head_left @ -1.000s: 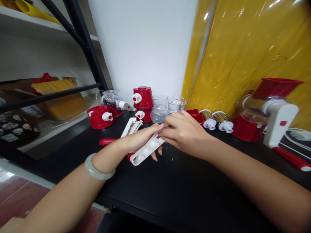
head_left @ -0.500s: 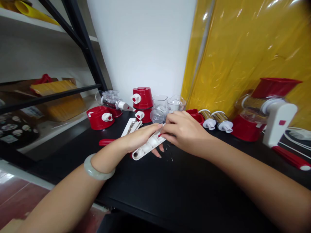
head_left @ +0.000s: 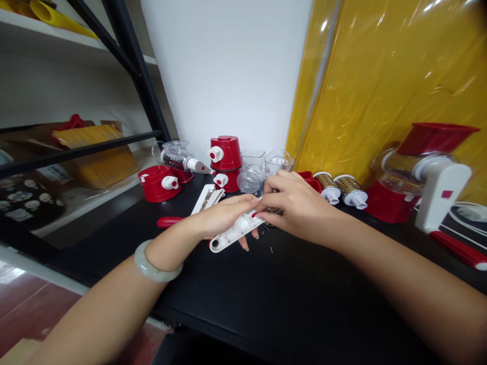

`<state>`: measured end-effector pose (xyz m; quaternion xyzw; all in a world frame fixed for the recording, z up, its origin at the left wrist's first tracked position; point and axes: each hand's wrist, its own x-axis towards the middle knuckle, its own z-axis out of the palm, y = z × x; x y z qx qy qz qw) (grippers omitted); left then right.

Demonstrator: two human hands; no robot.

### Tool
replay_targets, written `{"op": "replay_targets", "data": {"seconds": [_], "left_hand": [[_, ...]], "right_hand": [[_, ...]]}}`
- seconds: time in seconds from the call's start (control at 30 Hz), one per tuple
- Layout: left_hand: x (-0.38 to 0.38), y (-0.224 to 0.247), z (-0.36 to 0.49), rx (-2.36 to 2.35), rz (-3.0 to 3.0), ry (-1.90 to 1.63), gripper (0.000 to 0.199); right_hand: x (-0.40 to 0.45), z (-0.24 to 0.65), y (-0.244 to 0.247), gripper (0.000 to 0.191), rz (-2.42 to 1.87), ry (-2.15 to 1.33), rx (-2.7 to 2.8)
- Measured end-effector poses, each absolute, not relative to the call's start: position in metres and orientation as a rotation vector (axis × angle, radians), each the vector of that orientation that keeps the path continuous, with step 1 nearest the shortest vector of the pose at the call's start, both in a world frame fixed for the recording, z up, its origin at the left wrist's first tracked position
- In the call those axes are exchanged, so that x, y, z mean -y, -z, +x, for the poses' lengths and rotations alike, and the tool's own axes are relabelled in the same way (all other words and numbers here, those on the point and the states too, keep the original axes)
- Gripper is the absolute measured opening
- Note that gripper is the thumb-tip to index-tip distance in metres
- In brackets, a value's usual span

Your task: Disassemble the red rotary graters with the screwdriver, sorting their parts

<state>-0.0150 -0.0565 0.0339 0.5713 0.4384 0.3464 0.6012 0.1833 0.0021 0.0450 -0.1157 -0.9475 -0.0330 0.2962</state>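
At the frame's centre, above a matte black table (head_left: 236, 299), the left hand (head_left: 220, 219) grips a long, flat white plastic handle piece (head_left: 234, 234) while the right hand (head_left: 294, 205) pinches its far end.

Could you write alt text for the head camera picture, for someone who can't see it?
Two bare hands meet over a black table: the left hand grips a long white plastic handle piece while the right hand pinches at its far end. Behind them stand red grater bodies, clear cups and two metal grater drums before a yellow plastic sheet.
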Motion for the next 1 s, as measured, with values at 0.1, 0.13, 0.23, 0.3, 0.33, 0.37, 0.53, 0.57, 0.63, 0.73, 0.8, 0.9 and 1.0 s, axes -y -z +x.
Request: {"op": "replay_targets", "data": {"seconds": [0.1, 0.13, 0.23, 0.3, 0.33, 0.37, 0.53, 0.57, 0.63, 0.73, 0.8, 0.9, 1.0], "left_hand": [[0.055, -0.031, -0.016, -1.004, 1.331, -0.795, 0.026], [0.054, -0.031, -0.016, -1.004, 1.333, -0.790, 0.025], [0.053, -0.032, -0.017, -1.001, 1.336, -0.783, 0.022], [0.053, -0.033, -0.016, -0.993, 1.328, -0.796, 0.021], [0.053, -0.034, -0.016, -0.996, 1.318, -0.803, 0.021], [0.054, -0.034, -0.016, -1.006, 1.303, -0.810, 0.022], [0.054, -0.035, -0.014, -1.076, 1.213, -0.833, 0.026], [0.054, -0.034, -0.014, -1.089, 1.200, -0.840, 0.027], [0.053, -0.034, -0.015, -1.114, 1.177, -0.847, 0.028], [0.051, -0.034, -0.017, -1.112, 1.159, -0.826, 0.030], [0.051, -0.035, -0.018, -1.092, 1.153, -0.792, 0.031], [0.051, -0.035, -0.019, -1.044, 1.150, -0.744, 0.032], [0.050, -0.034, -0.021, -0.996, 1.142, -0.736, 0.032]], "right_hand": [[-0.002, 0.181, -0.041, 0.009, -0.294, 0.124, 2.498], [-0.003, 0.181, -0.041, 0.008, -0.282, 0.126, 2.492], [-0.004, 0.182, -0.043, 0.006, -0.230, 0.094, 2.459], [-0.004, 0.185, -0.047, 0.009, -0.213, 0.041, 2.400], [-0.004, 0.187, -0.050, 0.011, -0.221, 0.011, 2.361], [-0.004, 0.189, -0.053, 0.013, -0.236, -0.018, 2.321], [-0.014, 0.197, -0.060, 0.015, -0.418, -0.163, 2.224], [-0.018, 0.198, -0.060, 0.016, -0.480, -0.202, 2.234], [-0.023, 0.199, -0.058, 0.016, -0.625, -0.281, 2.283], [-0.026, 0.199, -0.056, 0.016, -0.813, -0.389, 2.412], [-0.026, 0.199, -0.056, 0.015, -0.872, -0.438, 2.511], [-0.024, 0.199, -0.054, 0.015, -0.860, -0.503, 2.639], [-0.026, 0.198, -0.051, 0.012, -0.811, -0.617, 2.755]]}}
